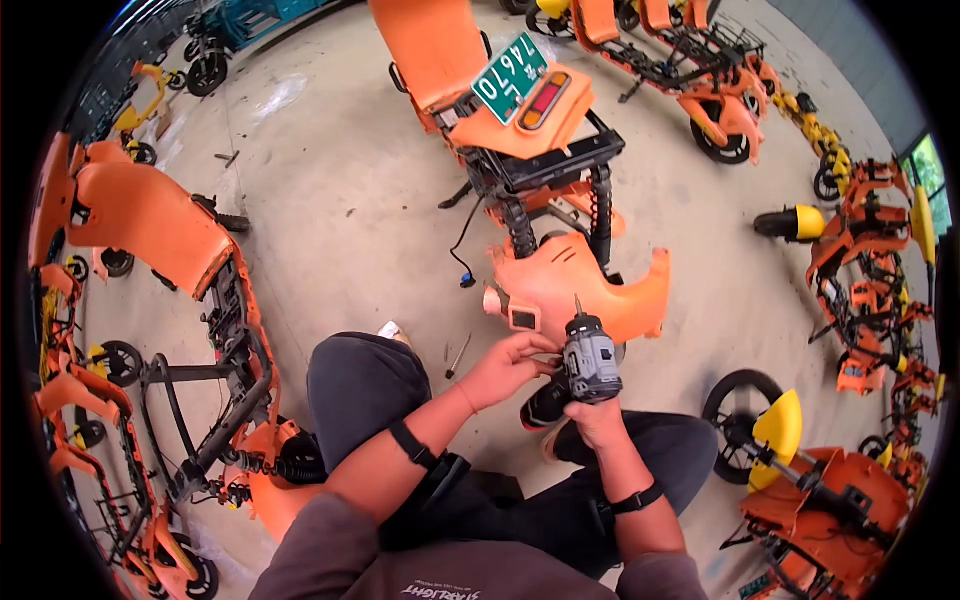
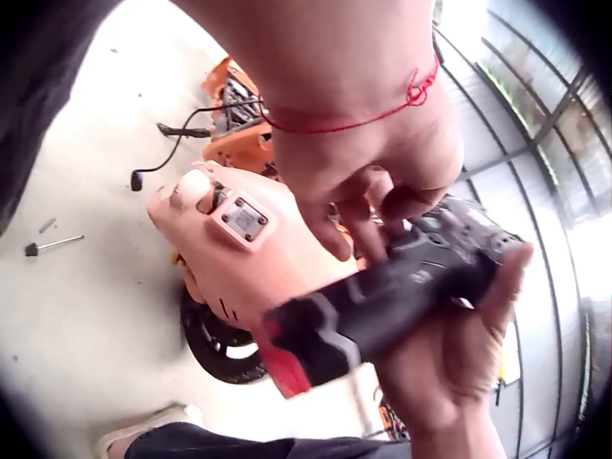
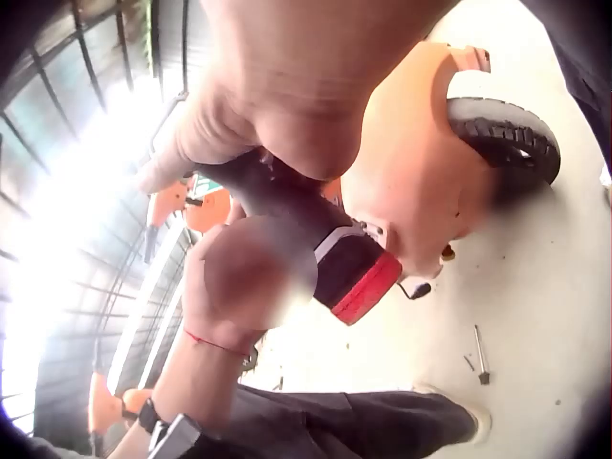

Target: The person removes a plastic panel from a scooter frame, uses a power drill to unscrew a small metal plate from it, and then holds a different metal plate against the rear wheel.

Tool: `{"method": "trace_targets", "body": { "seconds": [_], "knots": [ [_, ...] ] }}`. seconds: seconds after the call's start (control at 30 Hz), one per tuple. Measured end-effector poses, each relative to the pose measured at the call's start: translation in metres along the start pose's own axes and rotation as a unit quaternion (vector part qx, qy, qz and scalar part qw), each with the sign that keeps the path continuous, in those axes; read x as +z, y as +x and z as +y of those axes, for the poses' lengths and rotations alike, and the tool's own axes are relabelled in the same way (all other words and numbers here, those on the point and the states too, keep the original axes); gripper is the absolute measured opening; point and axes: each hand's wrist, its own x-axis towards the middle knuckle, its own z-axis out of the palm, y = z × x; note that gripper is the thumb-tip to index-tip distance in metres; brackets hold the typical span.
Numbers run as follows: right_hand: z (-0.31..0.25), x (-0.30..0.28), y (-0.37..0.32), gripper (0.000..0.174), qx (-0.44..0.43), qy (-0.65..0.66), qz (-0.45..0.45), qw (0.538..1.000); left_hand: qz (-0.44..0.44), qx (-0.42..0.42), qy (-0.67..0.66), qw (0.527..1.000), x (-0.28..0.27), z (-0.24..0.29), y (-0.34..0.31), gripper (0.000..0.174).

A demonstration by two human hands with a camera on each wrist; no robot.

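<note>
A grey and black cordless drill (image 1: 592, 366) points away from me, its bit toward the orange scooter body panel (image 1: 560, 285). My right hand (image 1: 600, 420) grips it from behind, thumb along the back of the housing. Its black handle (image 2: 368, 316), ending in a red-edged battery, slants down to the left. Beside the drill's left side, my left hand (image 1: 510, 368) has loosely bent fingers reaching to the tool; in the left wrist view its fingertips overlap the drill near the top of the handle. The left palm side is partly hidden.
A scooter (image 1: 530, 130) with a green plate stands ahead. A screwdriver (image 1: 459, 355) lies on the floor to the left. Stripped orange frames (image 1: 240, 350) stand at left; orange parts with a yellow-fendered wheel (image 1: 745, 425) lie at right.
</note>
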Motion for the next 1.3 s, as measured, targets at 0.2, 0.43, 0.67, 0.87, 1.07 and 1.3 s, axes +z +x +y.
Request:
{"method": "trace_targets", "body": {
  "seconds": [0.2, 0.43, 0.67, 0.87, 1.07, 1.3],
  "knots": [
    [-0.030, 0.012, -0.001, 0.084, 0.015, 0.113, -0.003, 0.994, 0.337, -0.076, 0.156, 0.925, -0.076, -0.056, 0.051, 0.019],
    [-0.045, -0.003, 0.005, 0.063, -0.028, 0.135, 0.070, 0.988, 0.362, -0.007, 0.248, 0.899, -0.107, -0.109, 0.091, 0.042],
    [-0.060, -0.021, 0.004, 0.053, 0.034, 0.288, 0.020, 0.957, 0.302, -0.083, 0.153, 0.937, -0.112, -0.104, 0.112, 0.049],
    [-0.049, -0.035, -0.010, 0.038, 0.058, 0.101, 0.076, 0.990, 0.278, -0.082, 0.173, 0.941, -0.048, -0.043, 0.103, 0.042],
    [-0.039, -0.019, -0.042, 0.029, 0.032, -0.054, 0.103, 0.993, 0.202, -0.148, 0.067, 0.966, 0.037, 0.018, 0.057, 0.039],
    [-0.032, -0.010, -0.045, 0.026, -0.003, -0.147, 0.134, 0.980, 0.132, -0.137, -0.002, 0.982, 0.019, -0.006, 0.064, 0.034]
  ]
}}
